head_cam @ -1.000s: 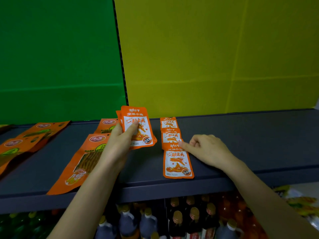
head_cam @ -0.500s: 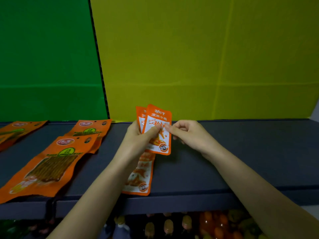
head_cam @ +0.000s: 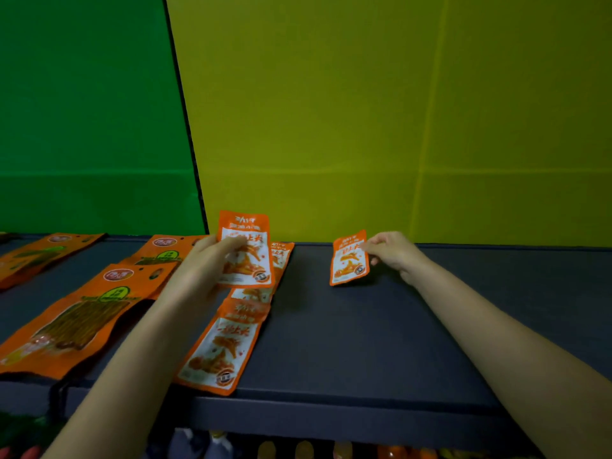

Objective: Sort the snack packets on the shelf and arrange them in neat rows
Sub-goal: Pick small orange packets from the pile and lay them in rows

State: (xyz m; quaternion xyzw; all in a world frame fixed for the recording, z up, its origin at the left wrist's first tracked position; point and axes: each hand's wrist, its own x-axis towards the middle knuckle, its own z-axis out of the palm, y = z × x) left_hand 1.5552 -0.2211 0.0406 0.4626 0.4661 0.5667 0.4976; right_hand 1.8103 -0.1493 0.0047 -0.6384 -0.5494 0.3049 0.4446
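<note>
Your right hand (head_cam: pixel 394 256) pinches a small orange packet (head_cam: pixel 349 258) by its top corner, low over the back of the shelf (head_cam: pixel 364 342) and well apart from the row of matching packets (head_cam: pixel 218 346). Your left hand (head_cam: pixel 205 263) grips a second packet (head_cam: pixel 245 250) above that row. They look light, thin and slick, probably floppy. Hold each by its sealed top edge and lay it flat.
</note>
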